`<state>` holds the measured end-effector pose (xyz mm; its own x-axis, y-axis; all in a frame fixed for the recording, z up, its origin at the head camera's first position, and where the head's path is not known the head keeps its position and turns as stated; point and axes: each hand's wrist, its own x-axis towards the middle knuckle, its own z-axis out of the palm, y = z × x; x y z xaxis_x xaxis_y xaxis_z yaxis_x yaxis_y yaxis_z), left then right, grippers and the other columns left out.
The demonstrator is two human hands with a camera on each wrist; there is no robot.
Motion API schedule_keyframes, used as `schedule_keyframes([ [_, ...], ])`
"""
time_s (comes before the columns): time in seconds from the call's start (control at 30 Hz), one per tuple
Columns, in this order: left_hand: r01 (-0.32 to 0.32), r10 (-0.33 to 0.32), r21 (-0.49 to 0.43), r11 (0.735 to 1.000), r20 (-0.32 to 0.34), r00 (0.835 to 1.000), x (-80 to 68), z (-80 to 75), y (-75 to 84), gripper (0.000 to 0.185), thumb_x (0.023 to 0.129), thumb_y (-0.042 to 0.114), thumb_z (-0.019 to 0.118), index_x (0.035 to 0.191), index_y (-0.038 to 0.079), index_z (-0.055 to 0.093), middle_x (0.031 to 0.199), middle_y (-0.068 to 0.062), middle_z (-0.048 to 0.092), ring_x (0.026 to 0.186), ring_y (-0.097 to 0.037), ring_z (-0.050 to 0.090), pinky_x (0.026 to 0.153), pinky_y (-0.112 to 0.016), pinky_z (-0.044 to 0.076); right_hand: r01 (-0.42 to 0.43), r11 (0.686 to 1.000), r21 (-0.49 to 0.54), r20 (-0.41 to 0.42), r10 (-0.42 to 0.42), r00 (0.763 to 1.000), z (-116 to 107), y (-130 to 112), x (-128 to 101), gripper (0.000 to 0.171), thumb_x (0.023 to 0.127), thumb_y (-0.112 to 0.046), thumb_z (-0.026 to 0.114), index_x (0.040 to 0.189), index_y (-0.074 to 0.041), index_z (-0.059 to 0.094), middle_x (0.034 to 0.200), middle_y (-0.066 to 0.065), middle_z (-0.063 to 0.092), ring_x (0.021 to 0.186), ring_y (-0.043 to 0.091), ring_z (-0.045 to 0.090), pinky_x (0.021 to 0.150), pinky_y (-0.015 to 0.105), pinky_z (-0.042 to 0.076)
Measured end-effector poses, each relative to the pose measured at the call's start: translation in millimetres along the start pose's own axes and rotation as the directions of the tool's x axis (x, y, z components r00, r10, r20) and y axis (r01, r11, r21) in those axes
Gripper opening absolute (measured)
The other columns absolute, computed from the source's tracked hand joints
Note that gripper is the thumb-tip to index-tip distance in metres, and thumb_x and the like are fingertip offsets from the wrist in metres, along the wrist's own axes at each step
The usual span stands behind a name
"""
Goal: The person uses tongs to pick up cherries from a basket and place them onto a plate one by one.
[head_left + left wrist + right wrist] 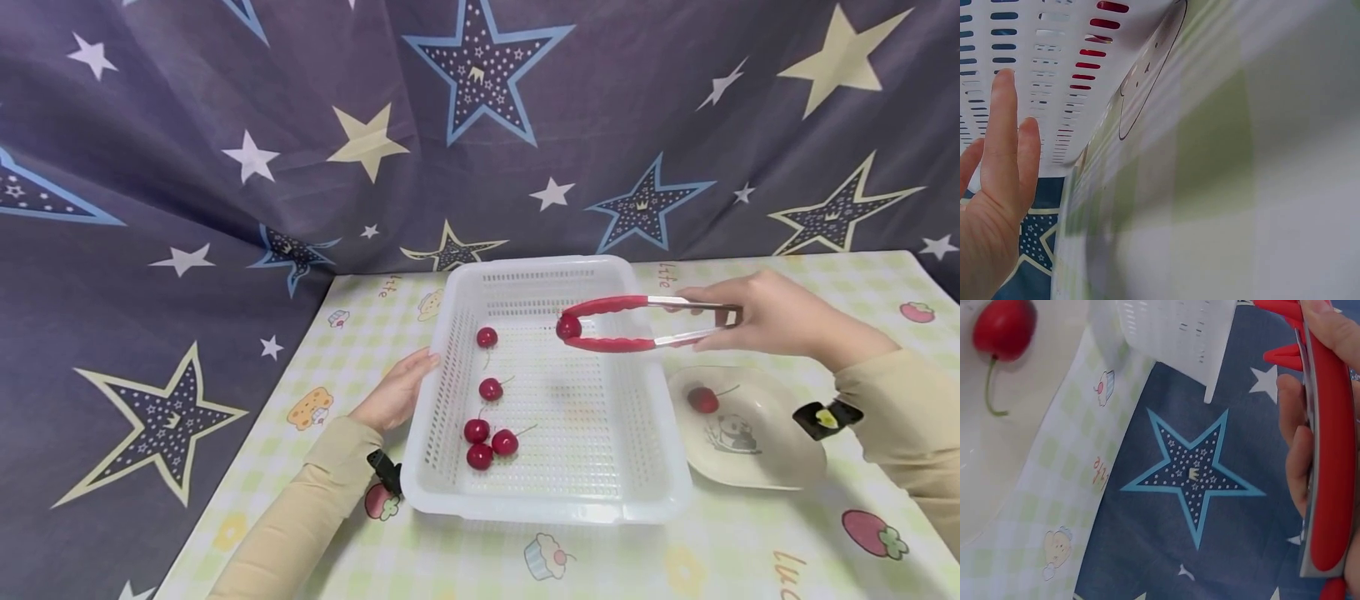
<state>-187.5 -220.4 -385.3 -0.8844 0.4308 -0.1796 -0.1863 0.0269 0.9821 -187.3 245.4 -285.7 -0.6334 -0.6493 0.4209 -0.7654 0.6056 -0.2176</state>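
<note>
Gripping red silicone tongs [637, 323], pinching glossy round cherry [567, 327].

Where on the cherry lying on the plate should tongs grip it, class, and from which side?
Grip the cherry across its round body, coming from above. Its stem points right along the plate, so tips closing front and back should miss it. The shallow rim leaves the top open.

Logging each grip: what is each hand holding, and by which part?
Right hand grips red-tipped metal tongs by the metal handle end; the tongs pinch a cherry. Left hand holds nothing.
</note>
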Motion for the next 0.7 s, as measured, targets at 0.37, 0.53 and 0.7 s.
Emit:
schedule_keyframes([
  [0.37, -0.001, 0.001, 0.015, 1.000, -0.004, 1.000, -0.2, 0.6, 0.4, 0.059, 0.101, 0.036, 0.040, 0.149, 0.006, 0.023, 0.144, -0.027, 0.036, 0.112, -0.014, 0.059, 0.096, -0.033, 0.051, -0.037, 0.999, 0.000, -0.083, 0.037, 0.996, -1, 11, -25, 0.061, 0.052, -0.010, 0.090, 0.109, -0.003, 0.070, 0.084, 0.003, 0.072, 0.058, -0.009, 0.051, 0.051, 0.008, 0.044],
  [0.53, -0.004, 0.004, 0.003, 1.000, -0.001, 1.000, -0.1, 0.7, -0.2, 0.058, 0.102, 0.035, 0.040, 0.149, 0.005, 0.024, 0.144, -0.028, 0.036, 0.111, -0.013, 0.060, 0.095, -0.033, 0.051, -0.094, 0.996, 0.008, -0.097, 0.094, 0.991, -3, 15, -40, 0.066, 0.051, -0.008, 0.090, 0.114, -0.010, 0.070, 0.092, 0.000, 0.072, 0.058, -0.008, 0.051, 0.051, 0.008, 0.044],
  [0.7, -0.008, 0.008, 0.011, 1.000, 0.002, 1.000, -0.4, 0.2, 0.4, 0.060, 0.101, 0.036, 0.040, 0.149, 0.004, 0.023, 0.145, -0.028, 0.035, 0.114, -0.016, 0.058, 0.096, -0.032, 0.051, -0.121, 0.992, -0.019, -0.094, 0.119, 0.988, -6, 20, -55, 0.073, 0.052, -0.008, 0.089, 0.121, -0.019, 0.067, 0.083, -0.011, 0.070, 0.055, -0.009, 0.050, 0.047, 0.008, 0.040],
])
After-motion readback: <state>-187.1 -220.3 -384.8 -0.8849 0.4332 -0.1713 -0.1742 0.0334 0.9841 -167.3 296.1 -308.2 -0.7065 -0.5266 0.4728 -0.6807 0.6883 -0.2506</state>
